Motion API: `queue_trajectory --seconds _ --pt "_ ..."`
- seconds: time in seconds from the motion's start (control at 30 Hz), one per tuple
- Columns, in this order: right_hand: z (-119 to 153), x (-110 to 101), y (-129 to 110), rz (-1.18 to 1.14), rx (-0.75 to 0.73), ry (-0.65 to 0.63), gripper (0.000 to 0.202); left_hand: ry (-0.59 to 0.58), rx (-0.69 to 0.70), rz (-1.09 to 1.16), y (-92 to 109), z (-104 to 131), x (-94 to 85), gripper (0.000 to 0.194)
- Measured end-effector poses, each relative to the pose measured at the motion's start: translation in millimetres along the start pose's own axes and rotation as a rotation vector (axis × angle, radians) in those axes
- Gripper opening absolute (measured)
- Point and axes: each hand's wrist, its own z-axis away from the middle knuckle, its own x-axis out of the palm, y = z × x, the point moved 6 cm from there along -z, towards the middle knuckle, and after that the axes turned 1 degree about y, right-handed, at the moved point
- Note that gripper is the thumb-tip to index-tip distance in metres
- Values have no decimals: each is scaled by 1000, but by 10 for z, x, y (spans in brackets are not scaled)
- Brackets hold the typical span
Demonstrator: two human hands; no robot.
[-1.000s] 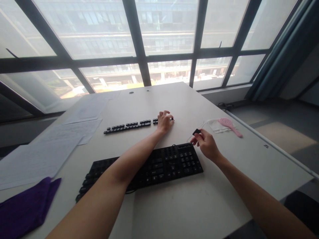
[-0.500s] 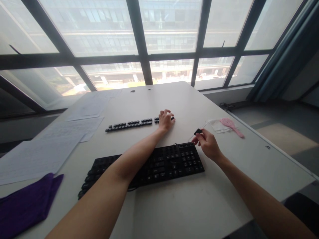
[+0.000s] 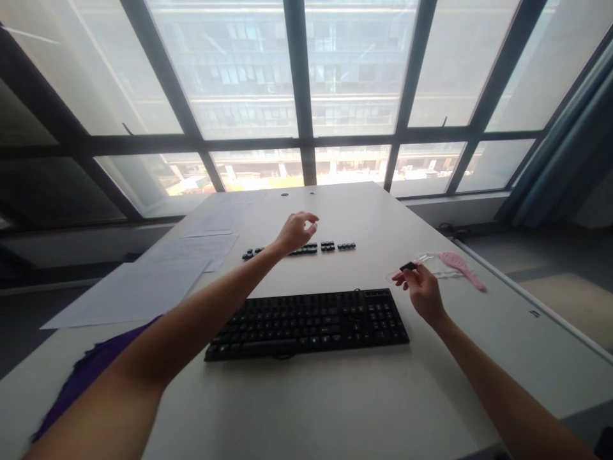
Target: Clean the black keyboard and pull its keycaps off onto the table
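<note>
A black keyboard [image 3: 316, 322] lies across the white table, part of its left side behind my left forearm. Beyond it runs a row of loose black keycaps [image 3: 328, 246], split into small groups. My left hand [image 3: 295, 231] hovers over this row, its fingers curved and apart, with nothing visible between them. Off the keyboard's upper right corner, my right hand [image 3: 421, 287] pinches a small dark flat piece [image 3: 408, 266] between thumb and fingers. A thin pale cord or wire shows beside that hand.
White paper sheets [image 3: 138, 287] cover the table's left side, with a purple cloth [image 3: 96, 370] nearer me. A pink brush-like object [image 3: 462, 267] rests on whitish crumpled material at the right. Large windows stand behind the table [image 3: 306, 415].
My left hand has lifted off the right part of the keycap row and moved left. The view has shifted, showing more of the keyboard. My right hand still holds the dark piece.
</note>
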Motion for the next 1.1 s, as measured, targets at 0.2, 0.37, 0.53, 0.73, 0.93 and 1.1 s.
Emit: queue_trajectory --seconds 0.2,0.37,0.53,0.73,0.93,1.1 --pt "197 221 -268 29 25 -44 26 -204 -193 -66 -699 1471 -878 34" --pt "555 594 -390 32 137 -145 29 -215 -330 -8 -1012 2559 -1154 38" --pt "669 679 -289 97 135 -107 32 -191 -389 237 -967 2985 -1017 40" --pt "449 601 -258 163 68 -145 32 -189 -329 344 -774 3098 -812 33" --pt "347 1256 -758 82 -52 -201 28 -179 -314 266 -769 2975 -901 22" --pt "636 2448 -1311 -151 -103 -499 24 -34 -357 245 -891 2952 -901 24"
